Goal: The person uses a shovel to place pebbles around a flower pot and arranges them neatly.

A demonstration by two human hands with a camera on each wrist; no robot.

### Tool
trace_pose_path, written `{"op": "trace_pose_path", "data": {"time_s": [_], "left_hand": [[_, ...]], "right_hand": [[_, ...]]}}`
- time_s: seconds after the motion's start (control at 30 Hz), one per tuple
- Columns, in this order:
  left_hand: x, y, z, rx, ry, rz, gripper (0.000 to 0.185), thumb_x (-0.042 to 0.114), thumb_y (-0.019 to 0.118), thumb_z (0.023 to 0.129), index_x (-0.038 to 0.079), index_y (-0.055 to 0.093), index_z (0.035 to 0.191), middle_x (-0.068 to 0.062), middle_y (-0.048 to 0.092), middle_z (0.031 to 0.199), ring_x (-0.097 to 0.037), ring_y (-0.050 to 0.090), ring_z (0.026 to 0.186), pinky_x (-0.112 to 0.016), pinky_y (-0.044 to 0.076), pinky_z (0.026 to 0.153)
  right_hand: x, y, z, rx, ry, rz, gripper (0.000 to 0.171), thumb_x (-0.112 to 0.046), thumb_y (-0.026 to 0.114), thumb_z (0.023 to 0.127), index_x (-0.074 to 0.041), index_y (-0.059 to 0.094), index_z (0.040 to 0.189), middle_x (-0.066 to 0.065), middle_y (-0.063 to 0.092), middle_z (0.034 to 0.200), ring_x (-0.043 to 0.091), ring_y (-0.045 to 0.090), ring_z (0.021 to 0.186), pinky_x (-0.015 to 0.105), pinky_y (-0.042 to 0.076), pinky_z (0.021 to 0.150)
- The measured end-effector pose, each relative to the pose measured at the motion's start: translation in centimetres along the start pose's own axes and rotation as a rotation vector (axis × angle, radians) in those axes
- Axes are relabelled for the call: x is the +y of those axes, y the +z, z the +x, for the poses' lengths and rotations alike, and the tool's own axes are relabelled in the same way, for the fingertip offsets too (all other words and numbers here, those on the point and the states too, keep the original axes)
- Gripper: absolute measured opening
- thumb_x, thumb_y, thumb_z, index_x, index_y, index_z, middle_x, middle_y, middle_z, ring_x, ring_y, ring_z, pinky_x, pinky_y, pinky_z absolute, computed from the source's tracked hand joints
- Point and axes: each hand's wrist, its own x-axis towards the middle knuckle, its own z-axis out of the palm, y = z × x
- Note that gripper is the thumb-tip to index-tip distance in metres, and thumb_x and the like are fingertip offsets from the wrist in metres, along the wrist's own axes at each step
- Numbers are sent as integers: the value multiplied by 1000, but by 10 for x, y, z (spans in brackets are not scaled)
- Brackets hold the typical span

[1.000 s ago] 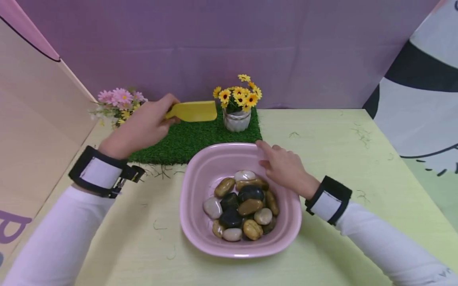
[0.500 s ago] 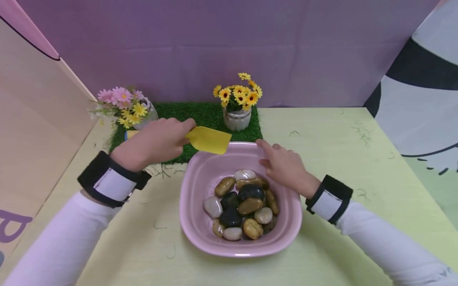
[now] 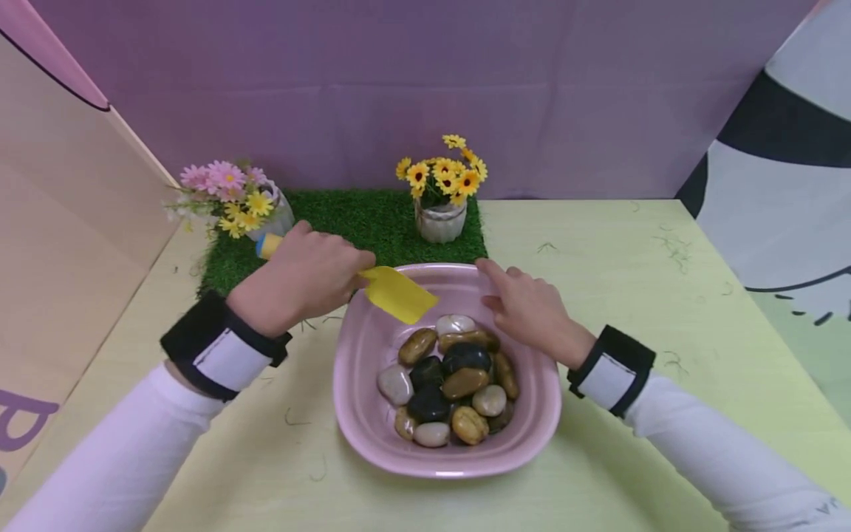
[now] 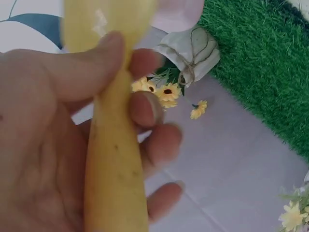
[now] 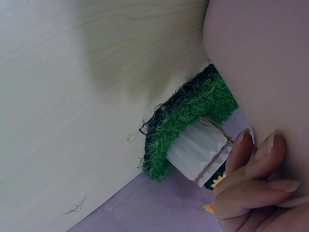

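My left hand [image 3: 306,277] grips a small shovel with a yellow blade [image 3: 400,297] and a blue-tipped handle. In the left wrist view, the fingers curl round its yellowish handle [image 4: 116,154], thumb up by the blade. The blade tilts down over the back left of a pink basin [image 3: 354,384], above the stones and apart from them. Several smooth stones [image 3: 428,405], black, brown and pale, lie wet in the basin. My right hand [image 3: 532,314] holds the basin's back right rim, thumb inside. Its curled fingers [image 5: 251,193] show by the basin's outer wall [image 5: 265,63] in the right wrist view.
Behind the basin lies a green artificial grass mat [image 3: 359,222]. A white pot of yellow flowers [image 3: 442,222] stands on its right end, and a tilted pot of pink and yellow flowers [image 3: 275,210] on its left. A purple backdrop [image 3: 425,89] rises behind the table [image 3: 618,258].
My left hand has brought the shovel down and to the right, from above the grass mat to over the basin, its blade turning downward. My right hand and the basin have stayed put.
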Motion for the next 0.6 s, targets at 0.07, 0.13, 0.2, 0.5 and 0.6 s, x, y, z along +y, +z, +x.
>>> {"op": "trace_pose_path", "data": {"time_s": [0.07,0.13,0.2,0.5,0.6], "left_hand": [[0,-2,-2,-27,-9,-14,11,29,64,90,19,67,91,-2,63,74,-21,59,64,-42,46,61],[-1,-5,-3,-73,-22,-64,10,26,62,91,17,65,88,-2,60,71,-20,56,61,-38,45,55],[-2,-7,-5,-135,-30,-136,8,18,60,92,15,61,84,-2,56,70,-19,52,59,-33,43,50],[-3,-14,-8,-305,-46,-282,21,-7,60,80,10,54,70,-4,53,69,-16,50,58,-25,41,49],[-3,-14,-9,-235,-45,-236,22,-3,60,81,12,54,66,-3,50,64,-16,47,55,-26,38,48]], "right_hand": [[-1,0,0,-2,1,1,51,-21,58,93,-15,40,141,15,60,85,19,49,50,25,35,38],[-1,0,0,-4,2,1,51,-21,58,93,-15,40,140,15,61,85,19,49,50,25,35,38],[0,0,0,-3,3,0,51,-21,58,93,-15,40,140,15,61,85,19,49,50,25,35,38],[-1,-1,1,-11,8,-10,51,-21,58,93,-15,40,140,15,60,84,19,50,51,25,36,38],[-1,-1,1,-15,11,-20,52,-21,58,93,-16,40,141,15,60,84,20,50,52,26,36,38]]}}
